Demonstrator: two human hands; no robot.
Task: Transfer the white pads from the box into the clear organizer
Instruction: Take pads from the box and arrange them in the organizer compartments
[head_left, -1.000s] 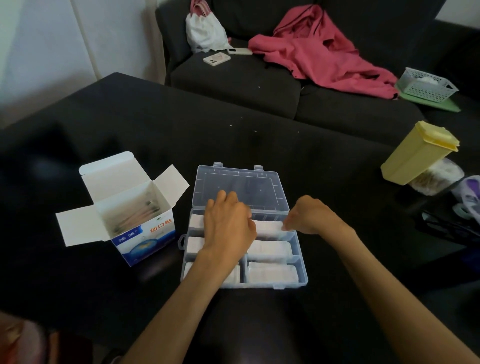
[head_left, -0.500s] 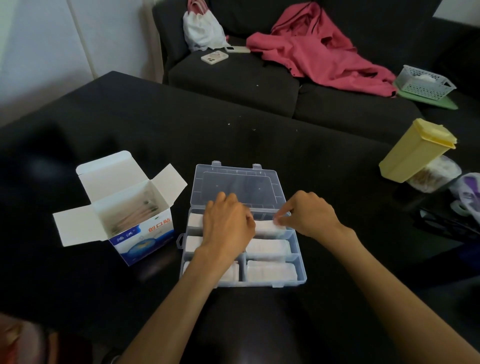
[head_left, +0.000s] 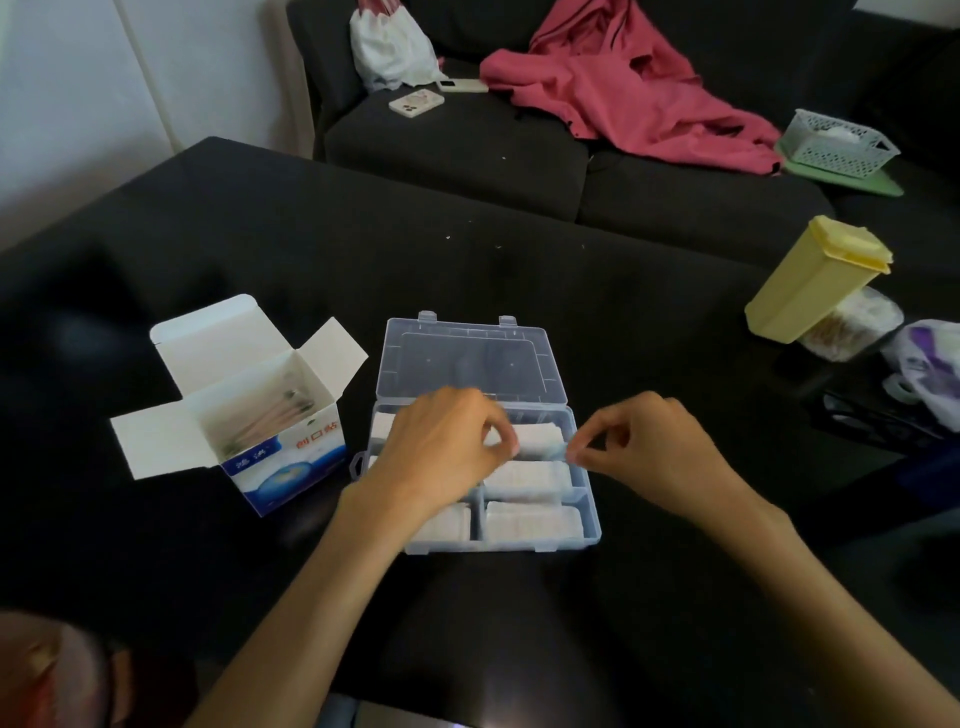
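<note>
The clear organizer (head_left: 498, 546) lies on the black table with its lid (head_left: 467, 358) folded back. White pads fill its compartments, among them stacks at the middle right (head_left: 530, 480) and front right (head_left: 535, 521). Over the back right compartment, a white pad (head_left: 537, 437) stretches between my hands. My left hand (head_left: 441, 454) pinches its left end with curled fingers and hides the left compartments. My right hand (head_left: 649, 449) pinches its right end at the organizer's edge. The blue-and-white box (head_left: 283, 457) stands open to the left, with more wrapped pieces inside.
A yellow lidded container (head_left: 815, 280) leans on a clear tub (head_left: 852, 322) at the right, beside a plastic bag (head_left: 930, 369). The dark sofa behind holds a pink garment (head_left: 623, 88), a phone (head_left: 415, 101), a white bag (head_left: 389, 47) and a white basket (head_left: 836, 140).
My left hand's fingers went from lying flat on the pads to a pinch. My right hand moved in from the organizer's right edge and took the pad's other end.
</note>
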